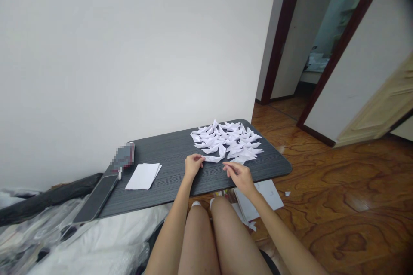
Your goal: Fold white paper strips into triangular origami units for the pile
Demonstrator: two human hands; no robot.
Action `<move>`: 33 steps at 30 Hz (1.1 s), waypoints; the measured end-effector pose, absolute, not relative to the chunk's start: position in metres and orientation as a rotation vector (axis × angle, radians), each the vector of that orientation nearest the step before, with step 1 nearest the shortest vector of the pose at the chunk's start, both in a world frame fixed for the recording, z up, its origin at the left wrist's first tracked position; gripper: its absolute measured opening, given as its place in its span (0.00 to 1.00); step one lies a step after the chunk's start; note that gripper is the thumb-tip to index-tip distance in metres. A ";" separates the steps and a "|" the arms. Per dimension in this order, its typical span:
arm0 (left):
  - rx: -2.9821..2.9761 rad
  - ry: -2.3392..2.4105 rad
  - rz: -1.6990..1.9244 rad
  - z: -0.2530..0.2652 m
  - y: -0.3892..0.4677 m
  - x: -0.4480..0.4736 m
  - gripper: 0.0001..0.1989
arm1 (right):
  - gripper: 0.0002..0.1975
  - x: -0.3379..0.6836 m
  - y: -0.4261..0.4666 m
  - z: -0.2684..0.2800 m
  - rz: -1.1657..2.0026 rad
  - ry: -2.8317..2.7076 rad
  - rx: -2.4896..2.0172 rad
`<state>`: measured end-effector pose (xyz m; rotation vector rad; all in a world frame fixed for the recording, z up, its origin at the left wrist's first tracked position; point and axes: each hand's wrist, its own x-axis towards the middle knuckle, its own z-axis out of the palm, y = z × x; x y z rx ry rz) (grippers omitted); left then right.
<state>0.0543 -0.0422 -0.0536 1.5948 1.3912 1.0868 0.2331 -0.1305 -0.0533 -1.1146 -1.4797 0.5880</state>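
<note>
My left hand pinches the left end of a folded white paper strip between thumb and fingertips, just above the table's front part. The strip is long and narrow, with its other end bent upward beside a pile of folded white paper pieces. My right hand is just right of and below that bent end, with fingers half curled and loosely apart. Nothing shows between its fingertips, and they look separate from the paper. The pieces in the pile have pointed tips and overlap one another.
The dark grey table stands against a white wall. On its left lie a stack of white paper sheets and a pixelated object. White sheets and scraps are below the front edge. Plastic-wrapped material fills the lower left.
</note>
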 end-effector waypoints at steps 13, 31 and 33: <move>1.831 1.405 1.014 -0.045 -0.062 0.078 0.08 | 0.12 0.257 -0.131 -0.065 0.613 -1.329 -1.084; 2.179 2.044 0.804 -0.041 -0.122 -0.133 0.24 | 0.11 0.255 -0.138 -0.067 0.652 -1.375 -1.067; 2.164 1.978 0.582 -0.035 -0.124 -0.152 0.24 | 0.12 0.254 -0.138 -0.067 0.653 -1.379 -1.077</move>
